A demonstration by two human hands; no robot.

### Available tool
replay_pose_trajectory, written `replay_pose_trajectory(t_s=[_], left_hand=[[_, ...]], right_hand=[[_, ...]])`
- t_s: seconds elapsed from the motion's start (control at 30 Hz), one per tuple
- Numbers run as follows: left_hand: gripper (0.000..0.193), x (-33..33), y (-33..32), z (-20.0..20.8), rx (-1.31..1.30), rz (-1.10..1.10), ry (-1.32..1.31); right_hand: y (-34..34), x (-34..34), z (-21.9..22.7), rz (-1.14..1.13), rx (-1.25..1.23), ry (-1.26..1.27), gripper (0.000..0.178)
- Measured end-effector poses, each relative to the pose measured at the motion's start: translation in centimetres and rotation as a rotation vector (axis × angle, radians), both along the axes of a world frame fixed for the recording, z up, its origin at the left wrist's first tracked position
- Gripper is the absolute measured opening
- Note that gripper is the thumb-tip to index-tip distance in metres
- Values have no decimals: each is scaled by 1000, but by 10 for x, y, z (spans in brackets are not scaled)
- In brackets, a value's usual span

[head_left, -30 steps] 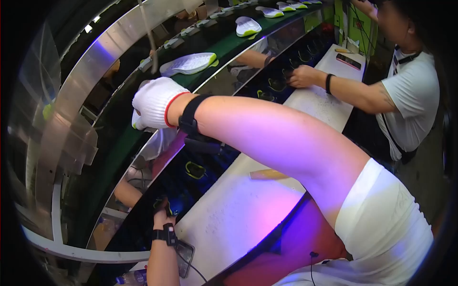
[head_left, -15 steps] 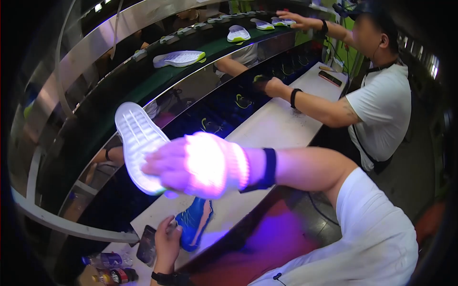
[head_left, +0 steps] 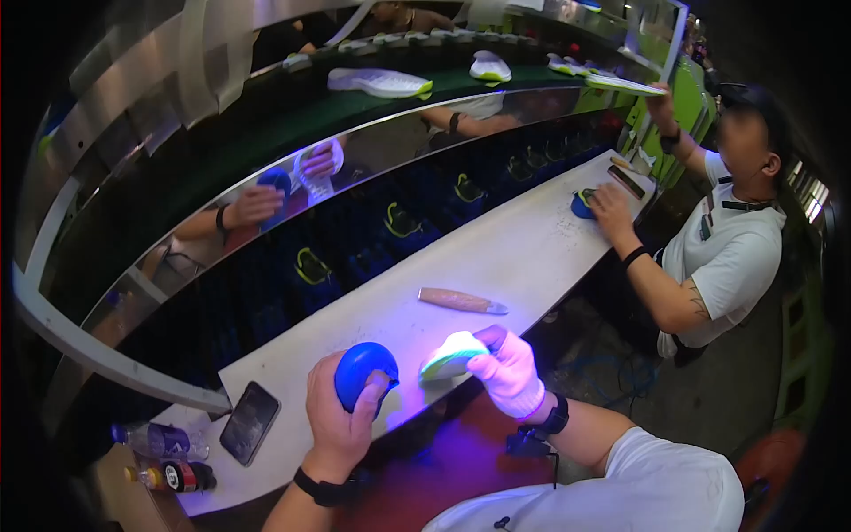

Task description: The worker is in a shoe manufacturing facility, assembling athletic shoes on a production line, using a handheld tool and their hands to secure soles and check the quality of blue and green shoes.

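Note:
My left hand (head_left: pixel 330 415) grips a blue shoe upper (head_left: pixel 357 367), its rounded end turned up toward me and my thumb pressed against its side. To the right of it, my right hand (head_left: pixel 512 371), in a white glove, pinches a white shoe sole (head_left: pixel 454 356) with a green edge. The sole is seen nearly end-on and lit by a bright violet glow. A small gap separates upper and sole, both held over the near edge of the white bench (head_left: pixel 390 306). Beyond the sole lies a knife (head_left: pixel 454 300) with a brown handle.
A green conveyor belt (head_left: pixel 292 133) behind carries several white soles (head_left: pixel 379 82). Under it, dark shoe uppers (head_left: pixel 312 266) stand in a row. A phone (head_left: pixel 251 423) and two bottles (head_left: pixel 182 476) lie left. A co-worker (head_left: pixel 722 230) sits right, holding a sole and a blue shoe.
My right hand has brought the sole down from beside the belt to the bench's near edge. My left hand has taken hold of the blue upper and lifted it. The co-worker now holds a sole.

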State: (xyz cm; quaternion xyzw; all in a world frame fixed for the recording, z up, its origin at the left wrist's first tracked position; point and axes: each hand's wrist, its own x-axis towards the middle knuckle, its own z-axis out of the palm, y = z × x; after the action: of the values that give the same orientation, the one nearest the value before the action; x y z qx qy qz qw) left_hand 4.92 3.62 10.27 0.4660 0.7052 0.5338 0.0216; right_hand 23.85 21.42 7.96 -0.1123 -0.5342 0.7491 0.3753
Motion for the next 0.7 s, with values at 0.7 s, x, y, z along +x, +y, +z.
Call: replay_pose_trajectory(t_s=[0.7], left_hand=[[39,80,-57,-5,313,-44,-384]], right_hand=[[-64,-31,17,335,171,32,32]])
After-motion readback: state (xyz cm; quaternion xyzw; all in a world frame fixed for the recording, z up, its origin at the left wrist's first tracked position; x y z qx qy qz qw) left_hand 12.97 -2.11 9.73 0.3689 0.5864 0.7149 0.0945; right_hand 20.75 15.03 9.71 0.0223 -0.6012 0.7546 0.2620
